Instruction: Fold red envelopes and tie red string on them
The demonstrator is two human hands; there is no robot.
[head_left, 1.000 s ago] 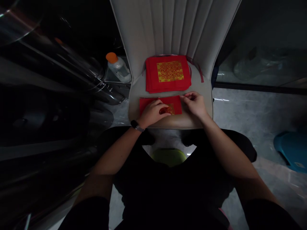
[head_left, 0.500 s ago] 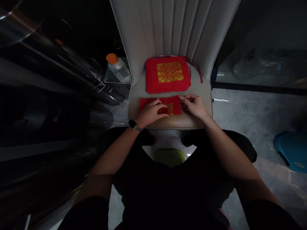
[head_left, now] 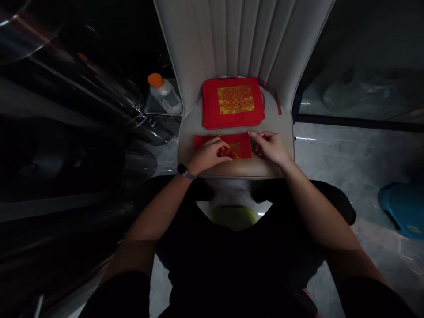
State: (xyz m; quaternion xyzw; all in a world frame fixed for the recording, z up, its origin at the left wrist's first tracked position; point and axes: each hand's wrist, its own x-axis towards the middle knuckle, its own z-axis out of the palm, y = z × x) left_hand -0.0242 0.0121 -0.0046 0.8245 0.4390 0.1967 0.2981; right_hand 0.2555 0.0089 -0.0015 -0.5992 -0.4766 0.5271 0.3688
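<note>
On the pale chair seat lies a narrow red piece [head_left: 244, 143] with a gold pattern, flat and long from side to side; it looks like a folded cloth or paper pouch. My left hand [head_left: 209, 153] rests over its left part, thumb and fingers apart in a curve around the shiny red-gold area. Just off its right end is my right hand [head_left: 270, 146], fingers curled and thumb pressed toward them; whatever they may hold is hidden. Behind both hands sits a stack of larger red pieces [head_left: 212, 106], the top one bearing a gold patterned square.
The chair's ribbed backrest [head_left: 245, 39] rises behind the stack. Dark red ribbons [head_left: 277, 104] trail at its right. Left of the chair stands a clear bottle [head_left: 167, 96] with an orange cap. A blue plastic object [head_left: 402, 207] is on the floor at right, a green one [head_left: 233, 217] below the seat.
My right hand has shifted slightly to the right, its fingertips a little farther from the narrow red piece. My left hand stays on it, and the stack has not moved.
</note>
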